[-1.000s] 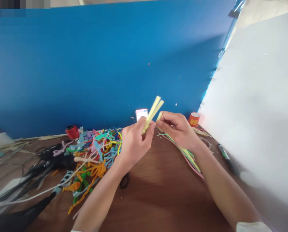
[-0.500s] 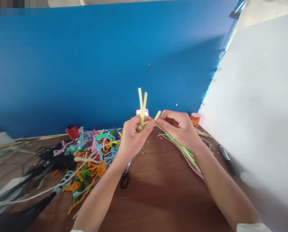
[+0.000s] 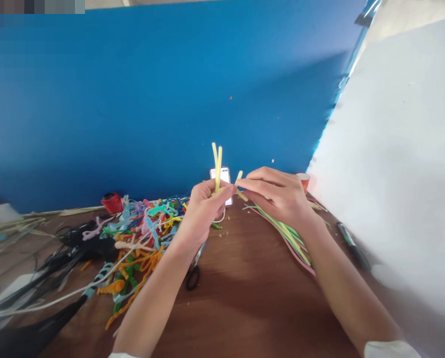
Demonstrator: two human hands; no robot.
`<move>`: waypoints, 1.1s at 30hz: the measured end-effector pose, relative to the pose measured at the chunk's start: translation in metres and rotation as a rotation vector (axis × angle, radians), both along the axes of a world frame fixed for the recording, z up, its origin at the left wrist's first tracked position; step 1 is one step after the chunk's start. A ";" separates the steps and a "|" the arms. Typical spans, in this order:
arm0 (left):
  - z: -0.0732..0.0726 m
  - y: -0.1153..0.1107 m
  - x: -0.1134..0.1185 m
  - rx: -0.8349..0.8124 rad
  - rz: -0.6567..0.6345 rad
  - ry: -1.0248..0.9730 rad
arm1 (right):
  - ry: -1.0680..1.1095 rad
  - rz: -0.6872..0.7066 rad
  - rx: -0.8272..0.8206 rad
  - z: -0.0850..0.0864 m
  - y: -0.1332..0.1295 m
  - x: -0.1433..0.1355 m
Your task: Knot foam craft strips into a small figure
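Observation:
My left hand (image 3: 202,214) pinches pale yellow pipe cleaners (image 3: 218,169) between thumb and fingers. Two of their ends stick up above the hand, crossing slightly. Short yellow ends also show to the right, between the hands. There my right hand (image 3: 284,196) has its thumb and forefinger on these short ends, its other fingers curled over. How the stems are joined is hidden behind my left fingers. Below my right hand lies a bundle of green, yellow and pink pipe cleaners (image 3: 291,238) on the brown table (image 3: 244,308).
A colourful heap of bent pipe cleaners (image 3: 147,233) covers the table at left. Scissors (image 3: 193,277) lie by my left forearm, and a lit phone (image 3: 225,175) is behind my left hand. A red cup (image 3: 303,183) and a marker (image 3: 352,246) are at right. A blue panel (image 3: 151,99) rises behind.
My right fingers have shifted around the short yellow ends and now lie flatter, covering more of the red cup. The upright ends have turned and dropped slightly; more of the phone shows.

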State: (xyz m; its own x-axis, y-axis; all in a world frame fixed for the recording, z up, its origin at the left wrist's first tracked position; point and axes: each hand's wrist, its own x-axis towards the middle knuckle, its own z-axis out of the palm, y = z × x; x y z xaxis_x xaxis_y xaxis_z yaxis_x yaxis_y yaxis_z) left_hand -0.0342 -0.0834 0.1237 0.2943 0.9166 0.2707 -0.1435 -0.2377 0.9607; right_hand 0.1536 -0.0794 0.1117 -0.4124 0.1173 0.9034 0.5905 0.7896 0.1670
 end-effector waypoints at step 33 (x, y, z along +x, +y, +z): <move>-0.014 0.006 0.002 0.358 0.160 0.267 | 0.444 0.167 -0.885 0.004 -0.014 -0.016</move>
State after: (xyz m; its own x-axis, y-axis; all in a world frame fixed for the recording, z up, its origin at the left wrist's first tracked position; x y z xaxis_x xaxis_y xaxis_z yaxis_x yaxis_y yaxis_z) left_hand -0.0322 -0.0770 0.1095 0.2589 0.8192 0.5118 0.1626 -0.5593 0.8129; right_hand 0.1374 -0.0932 0.1158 -0.1318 0.7925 0.5955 0.3268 0.6019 -0.7286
